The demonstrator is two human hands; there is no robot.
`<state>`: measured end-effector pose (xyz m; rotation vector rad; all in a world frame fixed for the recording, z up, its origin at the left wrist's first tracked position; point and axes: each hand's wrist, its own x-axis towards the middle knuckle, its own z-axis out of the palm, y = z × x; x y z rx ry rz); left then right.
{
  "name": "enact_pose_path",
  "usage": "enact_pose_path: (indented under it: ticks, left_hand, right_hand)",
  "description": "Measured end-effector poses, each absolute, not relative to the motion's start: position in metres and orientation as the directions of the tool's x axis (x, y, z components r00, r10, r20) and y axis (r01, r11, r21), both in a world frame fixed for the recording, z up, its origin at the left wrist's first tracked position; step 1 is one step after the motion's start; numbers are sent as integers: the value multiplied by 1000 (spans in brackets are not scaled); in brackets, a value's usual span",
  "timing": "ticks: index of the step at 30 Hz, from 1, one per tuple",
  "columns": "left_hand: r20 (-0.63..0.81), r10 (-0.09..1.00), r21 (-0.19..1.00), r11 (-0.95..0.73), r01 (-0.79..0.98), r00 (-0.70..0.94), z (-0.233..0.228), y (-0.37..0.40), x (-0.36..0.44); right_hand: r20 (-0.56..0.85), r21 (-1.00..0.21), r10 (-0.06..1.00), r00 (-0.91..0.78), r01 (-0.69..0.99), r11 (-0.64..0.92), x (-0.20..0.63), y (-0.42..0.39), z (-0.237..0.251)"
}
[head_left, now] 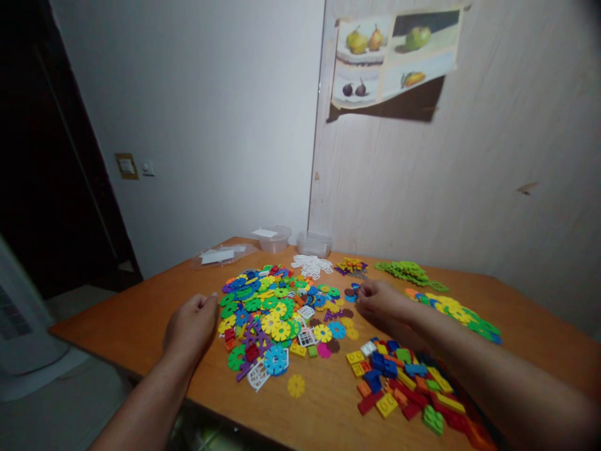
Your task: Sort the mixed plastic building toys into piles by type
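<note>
My left hand (191, 322) rests on the table at the left edge of a mixed pile of plastic pieces (267, 304). Its fingers are curled closed, and their inner side is hidden. The pile holds flower-shaped discs, purple sticks, white lattice pieces and some bricks. To the right of the pile, my right hand (379, 300) is closed with its fingertips pinched together, beside a few small blue and brown discs (350, 293). Whatever the pinch may hold is too small to make out. Below my right forearm lies a heap of building bricks (387, 406) in several colours.
At the back stand clear plastic tubs (275, 239), with a plastic bag (220, 255) to their left. Sorted groups line the far side: white pieces (310, 265), yellow and purple pieces (351, 266), green pieces (406, 272). Discs (457, 311) lie beyond my right forearm.
</note>
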<state>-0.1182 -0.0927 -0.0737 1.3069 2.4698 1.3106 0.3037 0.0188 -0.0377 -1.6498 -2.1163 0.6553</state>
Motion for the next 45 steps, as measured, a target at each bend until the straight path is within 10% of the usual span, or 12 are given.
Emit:
enact_pose_path:
  ticks: [29,45]
  left_hand:
    - [312,708,704,276,654,-634,-78,-90,-121]
    - [288,715,713,283,641,-637,-75,-91,-121]
  right_hand:
    - [-156,-519,885,-439,799,305,288,22,-39]
    - [-121,-677,992,-45,735,-50,340,41,-30]
